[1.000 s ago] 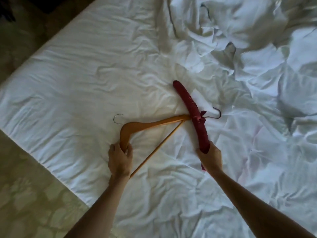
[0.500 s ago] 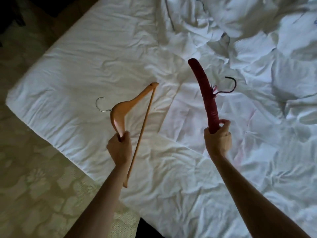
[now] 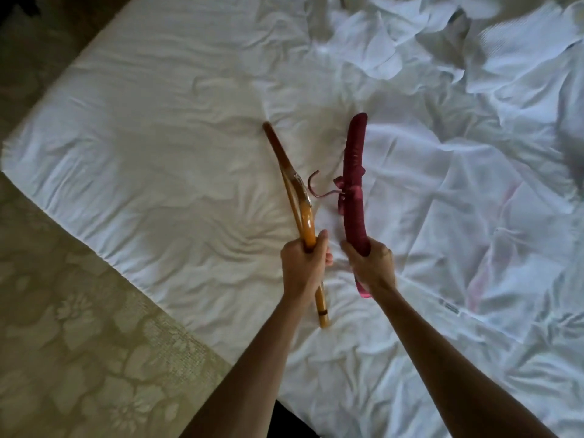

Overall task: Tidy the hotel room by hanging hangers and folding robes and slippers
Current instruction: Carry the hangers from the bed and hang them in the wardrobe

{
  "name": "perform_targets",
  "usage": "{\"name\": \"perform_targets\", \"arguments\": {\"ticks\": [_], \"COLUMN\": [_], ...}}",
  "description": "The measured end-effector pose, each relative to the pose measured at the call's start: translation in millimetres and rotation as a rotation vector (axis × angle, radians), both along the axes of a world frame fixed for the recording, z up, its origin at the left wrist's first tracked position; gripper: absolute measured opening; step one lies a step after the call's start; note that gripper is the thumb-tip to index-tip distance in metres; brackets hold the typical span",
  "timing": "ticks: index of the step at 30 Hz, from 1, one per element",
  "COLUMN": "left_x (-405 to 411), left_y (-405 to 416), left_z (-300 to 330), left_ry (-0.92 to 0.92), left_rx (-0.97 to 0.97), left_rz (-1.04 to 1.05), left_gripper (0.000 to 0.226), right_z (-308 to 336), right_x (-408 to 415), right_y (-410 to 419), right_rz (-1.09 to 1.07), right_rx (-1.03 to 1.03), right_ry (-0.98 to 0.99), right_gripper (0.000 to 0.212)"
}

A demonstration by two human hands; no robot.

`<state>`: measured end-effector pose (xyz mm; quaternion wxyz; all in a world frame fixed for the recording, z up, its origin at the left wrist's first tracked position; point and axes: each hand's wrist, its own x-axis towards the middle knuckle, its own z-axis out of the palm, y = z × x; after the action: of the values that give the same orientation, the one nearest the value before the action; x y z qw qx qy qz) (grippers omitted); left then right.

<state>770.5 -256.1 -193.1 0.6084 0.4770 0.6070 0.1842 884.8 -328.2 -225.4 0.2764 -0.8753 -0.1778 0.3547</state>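
Wooden hanger [image 3: 292, 184] gripped by left hand [image 3: 301, 263], padded red hanger [image 3: 355, 181] by right hand [image 3: 371, 263]; both held above bed [image 3: 142, 137] near its front edge, just apart.

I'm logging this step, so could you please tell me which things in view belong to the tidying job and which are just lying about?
In use:
- wooden hanger, gripped by the left hand
- red padded hanger, gripped by the right hand

Lying about:
- rumpled white bedding
- bed sheet
- patterned carpet
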Motion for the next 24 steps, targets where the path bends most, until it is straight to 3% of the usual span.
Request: {"name": "perform_targets", "arguments": {"ticks": [10,15,20,24], "left_x": [-11,-35,-80,-132], "left_y": [4,-26,-69,-97], "left_z": [129,240,343,392], "left_ry": [-0.089,-0.175,-0.287,-0.290], "left_rx": [-0.019,0.017,0.057,0.130], "left_rz": [0.062,0.028,0.141,0.242], "left_gripper": [0.034,0.033,0.033,0.032], "right_z": [147,258,359,413], "right_x": [1,2,-24,-67], "right_y": [-24,-41,-55,-62], "right_rz": [-0.033,0.119,0.319,0.510], "right_rx": [0.168,0.265,0.361,0.420], "right_ry": [0.323,0.442,0.529,0.582], "right_gripper": [0.033,0.033,0.032,0.032]}}
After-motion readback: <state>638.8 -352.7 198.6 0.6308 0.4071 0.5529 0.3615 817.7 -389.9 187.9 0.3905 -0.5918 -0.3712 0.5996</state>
